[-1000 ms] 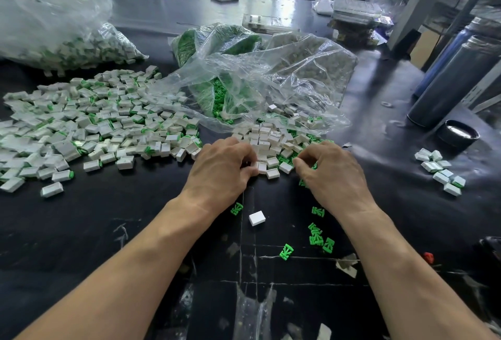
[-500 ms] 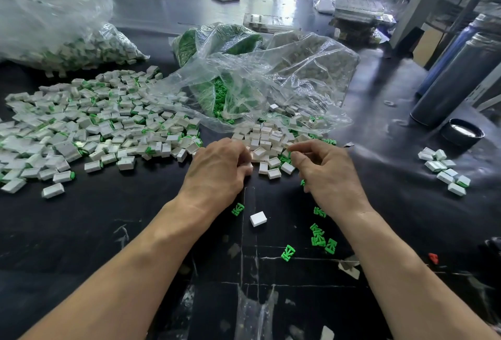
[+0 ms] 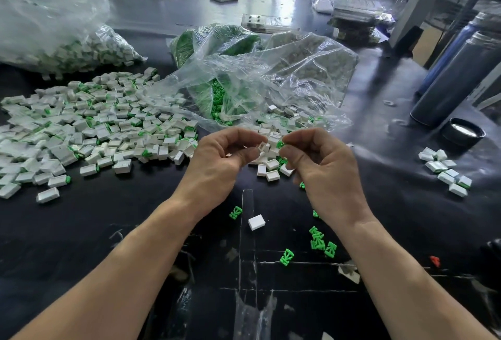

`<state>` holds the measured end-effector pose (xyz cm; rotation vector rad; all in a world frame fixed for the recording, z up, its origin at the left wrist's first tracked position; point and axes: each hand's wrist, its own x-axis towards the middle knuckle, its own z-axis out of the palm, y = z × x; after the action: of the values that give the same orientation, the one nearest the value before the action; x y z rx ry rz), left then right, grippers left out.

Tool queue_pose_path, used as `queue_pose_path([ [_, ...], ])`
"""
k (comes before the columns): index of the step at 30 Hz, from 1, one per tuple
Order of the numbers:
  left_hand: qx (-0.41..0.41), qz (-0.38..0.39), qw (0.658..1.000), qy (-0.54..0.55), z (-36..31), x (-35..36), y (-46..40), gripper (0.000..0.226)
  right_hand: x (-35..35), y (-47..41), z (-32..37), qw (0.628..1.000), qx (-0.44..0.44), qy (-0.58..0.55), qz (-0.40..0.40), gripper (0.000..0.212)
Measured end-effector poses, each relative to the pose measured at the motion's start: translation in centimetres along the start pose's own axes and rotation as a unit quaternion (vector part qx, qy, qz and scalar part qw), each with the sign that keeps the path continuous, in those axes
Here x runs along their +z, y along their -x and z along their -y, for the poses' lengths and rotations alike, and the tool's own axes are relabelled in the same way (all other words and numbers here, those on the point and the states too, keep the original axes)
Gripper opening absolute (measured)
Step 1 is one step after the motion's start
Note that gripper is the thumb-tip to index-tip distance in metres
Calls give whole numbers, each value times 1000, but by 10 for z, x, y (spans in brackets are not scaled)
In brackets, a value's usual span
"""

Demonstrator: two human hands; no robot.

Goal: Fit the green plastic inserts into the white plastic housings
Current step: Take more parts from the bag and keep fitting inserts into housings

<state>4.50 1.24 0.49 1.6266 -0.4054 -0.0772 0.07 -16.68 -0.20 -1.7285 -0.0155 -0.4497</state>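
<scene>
Black matting covers the workbench point(image 3: 379, 182), with finished pieces point(image 3: 89, 128) heaped toward its left edge and clear bags point(image 3: 271, 74) of stock behind. A white housing point(image 3: 262, 147) is pinched in the left hand point(image 3: 217, 161), its open side turned toward the right hand point(image 3: 322, 166), where a green insert point(image 3: 280, 145) is pinched at the fingertips; the two parts are nearly touching, apparently lined up for pressing together. Loose inserts point(image 3: 318, 242) and a spare housing point(image 3: 256, 222) lie near the front edge, within reach.
</scene>
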Motion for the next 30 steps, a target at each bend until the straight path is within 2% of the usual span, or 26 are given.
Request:
queue_pose_path([
  [8, 0, 32, 999, -5, 6, 2, 1, 32, 1, 3, 4, 997, -40, 57, 28, 25],
  [19, -3, -6, 1000, 13, 6, 4, -1, 16, 1, 2, -1, 996, -26, 75, 38, 18],
  [23, -13, 3, 999, 35, 4, 7, 2, 16, 1, 3, -1, 997, -7, 69, 34, 18],
  [28, -16, 49, 997, 55, 0, 8, 5, 13, 1, 4, 2, 997, -8, 70, 30, 18],
  [30, -22, 37, 997, 58, 0, 9, 5, 13, 1, 4, 4, 997, -9, 74, 31, 17],
])
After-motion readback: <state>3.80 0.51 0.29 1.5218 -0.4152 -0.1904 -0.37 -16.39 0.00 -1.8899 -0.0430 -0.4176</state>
